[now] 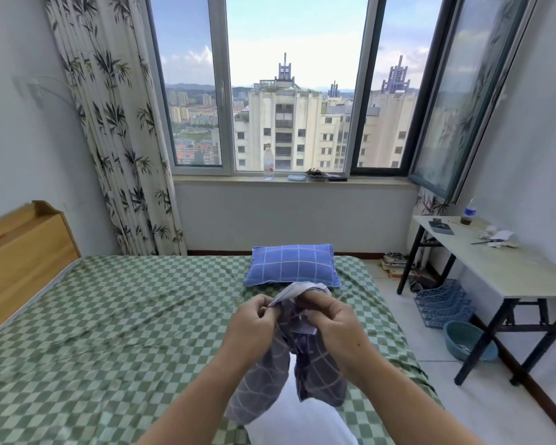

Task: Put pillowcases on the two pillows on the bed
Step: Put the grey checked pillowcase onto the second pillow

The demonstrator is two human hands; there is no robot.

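Both hands work at the mouth of a limp pillowcase held up over the bed

The left hand point(254, 319) and right hand point(331, 319) each pinch the bunched top edge of the grey checked pillowcase point(302, 364), which hangs slack between them above a bare white pillow point(302, 422); a blue pillow point(292, 264), already covered, lies at the far side of the bed point(109, 316). The cloth looks light, soft and floppy, so it is probably best taken by the two corners of its open hem
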